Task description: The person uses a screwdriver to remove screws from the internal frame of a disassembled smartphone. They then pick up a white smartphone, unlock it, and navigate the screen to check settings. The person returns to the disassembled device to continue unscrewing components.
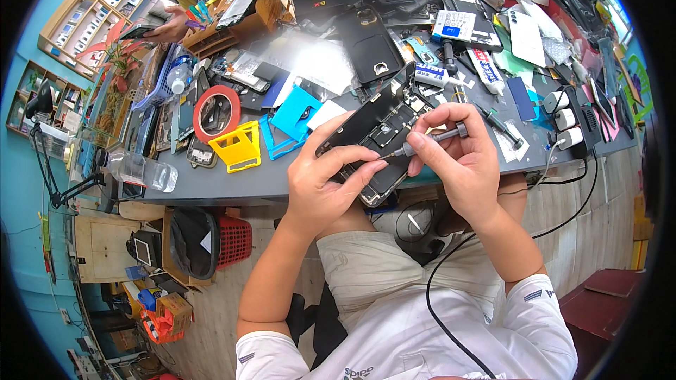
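Note:
An opened phone with its inner boards bare lies tilted at the table's front edge. My right hand is closed around a slim grey screwdriver, whose tip points left over the phone. My left hand rests across the phone's left side. Its thumb and index fingertips are pinched together at the screwdriver's tip; anything between them is too small to make out. Behind the phone lies a black phone back cover with a camera cutout.
Left of the phone are blue plastic stands, a yellow stand, a red tape roll and a water bottle. Phone parts, glue tubes and plugged-in chargers crowd the right. Across the table another person's hand holds a device.

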{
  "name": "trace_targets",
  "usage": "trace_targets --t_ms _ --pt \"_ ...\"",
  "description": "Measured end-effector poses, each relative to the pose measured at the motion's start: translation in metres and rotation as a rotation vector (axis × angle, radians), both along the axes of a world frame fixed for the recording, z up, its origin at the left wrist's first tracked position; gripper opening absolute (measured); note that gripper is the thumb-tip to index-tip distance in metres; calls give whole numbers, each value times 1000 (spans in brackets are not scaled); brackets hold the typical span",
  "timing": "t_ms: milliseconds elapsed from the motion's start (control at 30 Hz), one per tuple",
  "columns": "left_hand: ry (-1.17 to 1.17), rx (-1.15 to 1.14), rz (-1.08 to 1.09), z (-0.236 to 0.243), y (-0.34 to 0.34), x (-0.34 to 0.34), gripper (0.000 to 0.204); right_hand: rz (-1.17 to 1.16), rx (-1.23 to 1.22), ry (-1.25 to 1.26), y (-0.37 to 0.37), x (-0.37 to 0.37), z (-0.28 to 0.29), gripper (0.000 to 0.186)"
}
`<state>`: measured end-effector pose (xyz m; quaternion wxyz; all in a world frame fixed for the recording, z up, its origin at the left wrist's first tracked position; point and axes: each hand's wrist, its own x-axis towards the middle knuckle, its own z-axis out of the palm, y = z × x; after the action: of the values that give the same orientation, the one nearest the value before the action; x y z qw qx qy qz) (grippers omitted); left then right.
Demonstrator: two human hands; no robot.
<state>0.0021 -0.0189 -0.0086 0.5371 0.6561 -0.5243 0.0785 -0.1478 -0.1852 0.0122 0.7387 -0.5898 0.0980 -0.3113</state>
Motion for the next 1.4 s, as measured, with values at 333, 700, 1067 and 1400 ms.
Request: trace_targets --t_ms 333,700,1067,1400 --pt "-1 -1 -5 -1 -1 0 23 -6 -23 12 -1 -1 1 31" --pt "-47 17 -26 7 4 1 41 1 23 13 -3 0 3 30" --pt "130 -10 -22 5 4 0 33 -159 -165 -44 -44 5 30 30" --pt "119 -12 2 5 3 1 26 -145 -406 105 -45 19 26 28"
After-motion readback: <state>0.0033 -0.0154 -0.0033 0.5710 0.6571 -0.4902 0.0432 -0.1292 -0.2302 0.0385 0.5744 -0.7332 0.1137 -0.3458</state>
